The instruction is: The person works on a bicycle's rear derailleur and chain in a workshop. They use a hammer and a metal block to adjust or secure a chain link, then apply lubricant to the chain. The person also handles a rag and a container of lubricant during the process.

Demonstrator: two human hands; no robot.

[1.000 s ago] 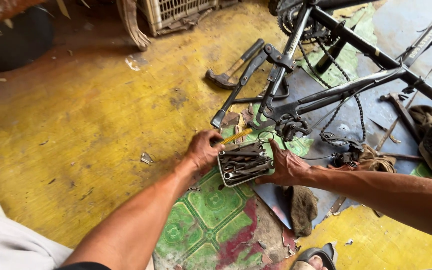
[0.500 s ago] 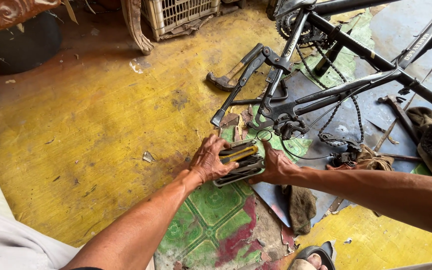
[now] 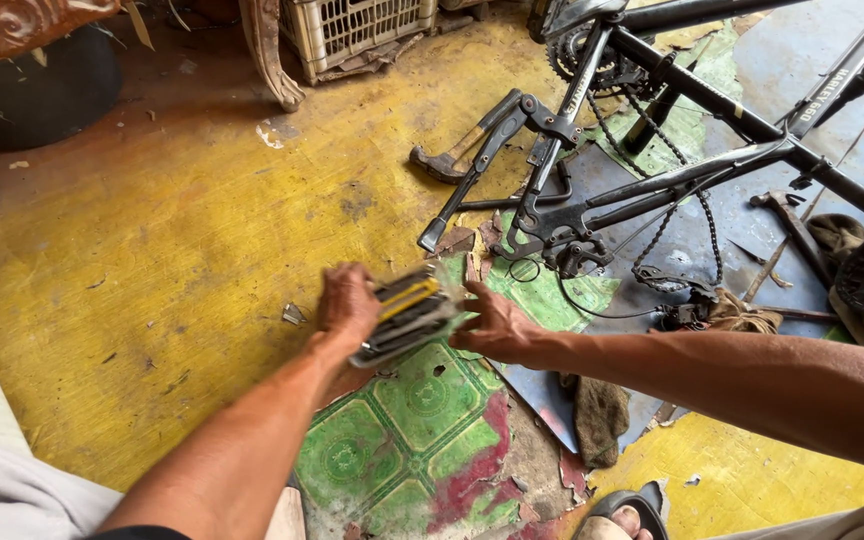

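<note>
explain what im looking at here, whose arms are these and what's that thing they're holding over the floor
This is one picture from a camera worn on a person's head, looking down, so the two bare arms reaching in from the bottom are that person's own. There is no machine. The left hand and right hand hold between them a small dark tin of tools with a yellow piece on top; it is tilted and blurred, so its contents are unclear. Below is a worn yellow floor with a patch of green patterned sheet. A black bicycle frame with its chain lies at the upper right, a hammer beside it, and a plastic crate behind.
</note>
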